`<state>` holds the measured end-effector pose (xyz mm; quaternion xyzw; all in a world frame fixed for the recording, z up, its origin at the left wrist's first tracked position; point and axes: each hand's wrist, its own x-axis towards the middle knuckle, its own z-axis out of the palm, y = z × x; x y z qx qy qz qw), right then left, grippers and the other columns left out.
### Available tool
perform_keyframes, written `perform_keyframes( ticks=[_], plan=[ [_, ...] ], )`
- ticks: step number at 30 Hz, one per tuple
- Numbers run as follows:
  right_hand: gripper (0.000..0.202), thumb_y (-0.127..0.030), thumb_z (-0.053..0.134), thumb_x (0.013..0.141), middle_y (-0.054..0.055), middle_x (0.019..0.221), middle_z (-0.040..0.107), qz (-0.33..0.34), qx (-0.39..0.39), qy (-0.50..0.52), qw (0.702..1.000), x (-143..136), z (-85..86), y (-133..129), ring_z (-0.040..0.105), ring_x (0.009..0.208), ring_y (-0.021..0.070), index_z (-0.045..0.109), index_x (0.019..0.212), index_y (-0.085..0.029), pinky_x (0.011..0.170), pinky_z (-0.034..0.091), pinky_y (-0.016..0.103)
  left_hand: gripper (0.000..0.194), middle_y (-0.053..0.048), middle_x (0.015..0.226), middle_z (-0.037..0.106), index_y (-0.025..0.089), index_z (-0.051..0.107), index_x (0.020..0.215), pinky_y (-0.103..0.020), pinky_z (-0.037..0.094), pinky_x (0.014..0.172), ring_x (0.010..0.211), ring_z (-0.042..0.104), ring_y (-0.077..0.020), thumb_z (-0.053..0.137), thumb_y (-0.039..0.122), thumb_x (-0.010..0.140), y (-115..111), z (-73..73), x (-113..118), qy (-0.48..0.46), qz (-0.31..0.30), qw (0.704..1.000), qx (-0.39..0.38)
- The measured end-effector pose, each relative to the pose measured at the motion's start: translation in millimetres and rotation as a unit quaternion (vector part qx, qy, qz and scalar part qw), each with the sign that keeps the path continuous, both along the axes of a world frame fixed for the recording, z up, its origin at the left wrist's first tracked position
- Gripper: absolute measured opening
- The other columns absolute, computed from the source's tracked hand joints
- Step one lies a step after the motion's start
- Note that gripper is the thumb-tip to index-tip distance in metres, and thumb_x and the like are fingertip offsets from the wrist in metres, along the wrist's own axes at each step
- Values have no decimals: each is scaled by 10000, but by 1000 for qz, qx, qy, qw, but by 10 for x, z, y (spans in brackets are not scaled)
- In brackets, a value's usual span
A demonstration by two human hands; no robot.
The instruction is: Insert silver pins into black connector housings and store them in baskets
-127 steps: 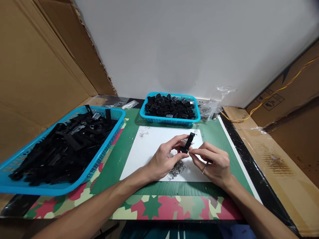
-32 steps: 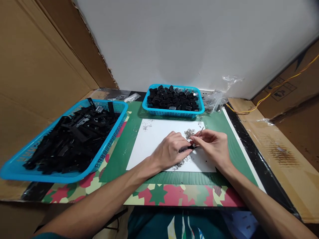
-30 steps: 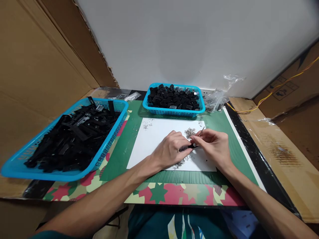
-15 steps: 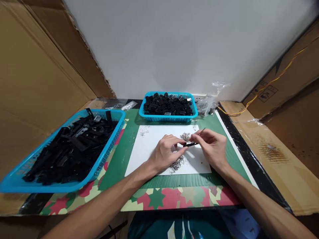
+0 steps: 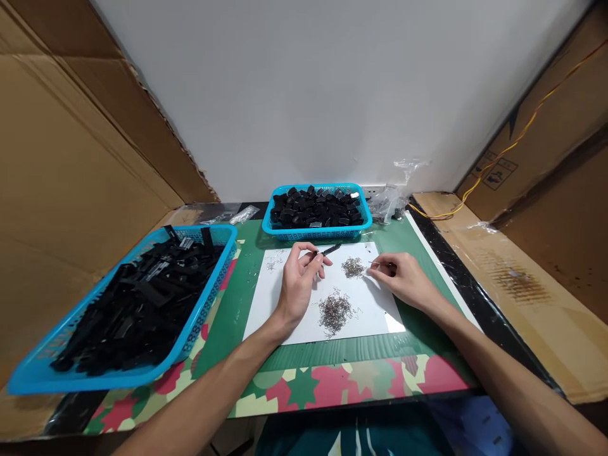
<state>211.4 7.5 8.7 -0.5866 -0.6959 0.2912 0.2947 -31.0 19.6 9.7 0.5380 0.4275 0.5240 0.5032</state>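
Note:
My left hand point(image 5: 297, 278) pinches a slim black plastic part point(image 5: 331, 249) between thumb and fingers, raised over the white sheet point(image 5: 280, 310). The part points up and to the right. My right hand point(image 5: 399, 273) is closed at the right side of a small pile of thin metal wire pieces point(image 5: 353, 267), its fingertips at the pile's edge. A thin tool point(image 5: 374, 263) shows at these fingers; most of it is hidden by the hand. Nearer to me lies a larger pile of bent wire pieces point(image 5: 335, 311), with neither hand on it.
On the left stands a large blue basket point(image 5: 223, 266) full of long black plastic parts. A smaller blue basket point(image 5: 317, 235) of short black parts stands at the back. Clear plastic bags point(image 5: 387, 202) lie beside it. Cardboard walls flank the table, with a yellow wire point(image 5: 515, 144) at right.
My hands have moved apart. The left has drawn back leftward with the black part, uncovering the larger pile; the right has left the part and turned toward the small pile.

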Motion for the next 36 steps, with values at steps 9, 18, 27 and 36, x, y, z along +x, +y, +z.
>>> perform_keyframes(
  ticks=[9,18,27,36],
  plan=[
    [137,-216,634,923,59,867,723,61,36,-35,997,-33,-77,-12,630,754,196,765,892,-195,694,433,316,198,-25,903,695,194,584,1068,-239,402,612,683,525,-108,634,358,970,-52,6,48,23,-23,999,17],
    [110,-207,539,998,65,953,686,98,39,-49,993,43,-174,2,631,871,224,632,938,-212,760,438,323,207,-38,947,685,206,646,1140,-244,420,597,711,536,-120,611,342,988,-92,5,53,60,-46,997,24],
    [179,-322,502,1028,49,898,671,98,-26,47,994,4,-28,-34,603,797,202,598,936,-202,700,421,310,200,-44,1002,621,207,783,977,-271,435,658,754,542,-122,585,186,967,-183,45,68,158,-73,981,87],
    [120,-224,525,1015,74,961,652,99,47,-56,992,-61,-166,-17,603,881,228,624,952,-198,799,446,358,237,-38,984,611,209,786,950,-288,429,648,694,526,-115,563,129,942,-203,39,94,184,-77,974,107]
  ],
)
